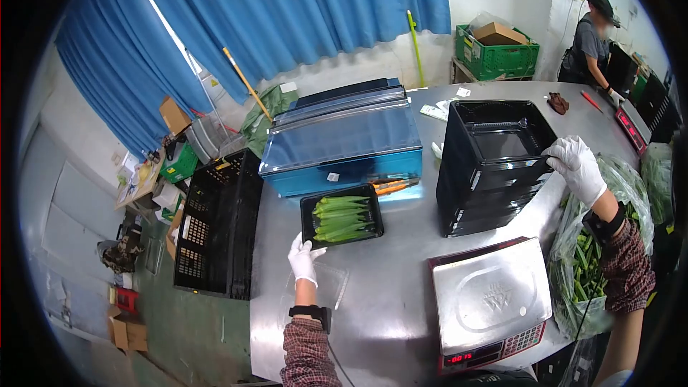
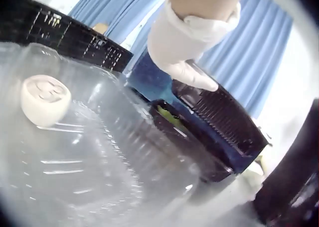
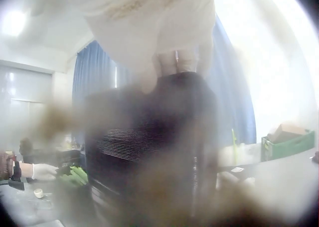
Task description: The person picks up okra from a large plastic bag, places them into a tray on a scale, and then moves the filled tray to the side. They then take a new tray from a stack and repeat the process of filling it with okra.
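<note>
A black plastic tray [image 1: 342, 238] holding a row of green okra [image 1: 340, 216] is on the steel table, in front of a blue box. My gloved left hand [image 1: 303, 258] grips its near left corner, thumb at the rim. Farther right rises a tall stack of black trays [image 1: 473, 197]. My gloved right hand [image 1: 577, 165] holds the right rim at the top of this stack; in the right wrist view the glove [image 3: 149, 27] covers part of the upper edge. A clear plastic container [image 2: 94, 152] lies below my left wrist, a small white round object [image 2: 46, 101] over it.
A scale [image 1: 494, 294] with a red display stands at the front right, beside a bag of okra [image 1: 584, 272]. Behind the okra tray is the blue box [image 1: 344, 147], with orange-handled tools [image 1: 394, 186] before it. A black crate [image 1: 215, 229] stands left; another person [image 1: 595, 46] works far right.
</note>
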The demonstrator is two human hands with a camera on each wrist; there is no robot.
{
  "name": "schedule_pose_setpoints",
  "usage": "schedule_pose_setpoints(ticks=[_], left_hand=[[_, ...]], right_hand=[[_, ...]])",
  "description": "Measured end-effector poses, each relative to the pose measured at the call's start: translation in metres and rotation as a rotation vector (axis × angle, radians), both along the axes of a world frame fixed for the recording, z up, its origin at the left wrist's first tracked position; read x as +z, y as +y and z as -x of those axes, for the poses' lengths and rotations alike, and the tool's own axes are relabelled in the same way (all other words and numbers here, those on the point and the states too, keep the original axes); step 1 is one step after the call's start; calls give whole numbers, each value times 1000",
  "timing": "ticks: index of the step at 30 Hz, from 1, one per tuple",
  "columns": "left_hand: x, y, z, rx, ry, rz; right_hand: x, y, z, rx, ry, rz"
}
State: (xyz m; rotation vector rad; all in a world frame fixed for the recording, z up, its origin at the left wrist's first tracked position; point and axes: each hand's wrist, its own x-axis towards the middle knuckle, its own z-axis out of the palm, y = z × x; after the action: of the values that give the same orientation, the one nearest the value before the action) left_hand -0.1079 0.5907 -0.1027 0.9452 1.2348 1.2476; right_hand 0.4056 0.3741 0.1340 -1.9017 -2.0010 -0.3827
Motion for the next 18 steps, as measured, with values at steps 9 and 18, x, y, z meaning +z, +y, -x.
schedule_pose_setpoints(ticks=[9, 18], left_hand=[[38, -39, -21, -86, -36, 13], [66, -212, -48, -266, -44, 153]], right_hand=[[-4, -5, 19, -61, -39, -163], [-59, -101, 132, 177, 197, 167]])
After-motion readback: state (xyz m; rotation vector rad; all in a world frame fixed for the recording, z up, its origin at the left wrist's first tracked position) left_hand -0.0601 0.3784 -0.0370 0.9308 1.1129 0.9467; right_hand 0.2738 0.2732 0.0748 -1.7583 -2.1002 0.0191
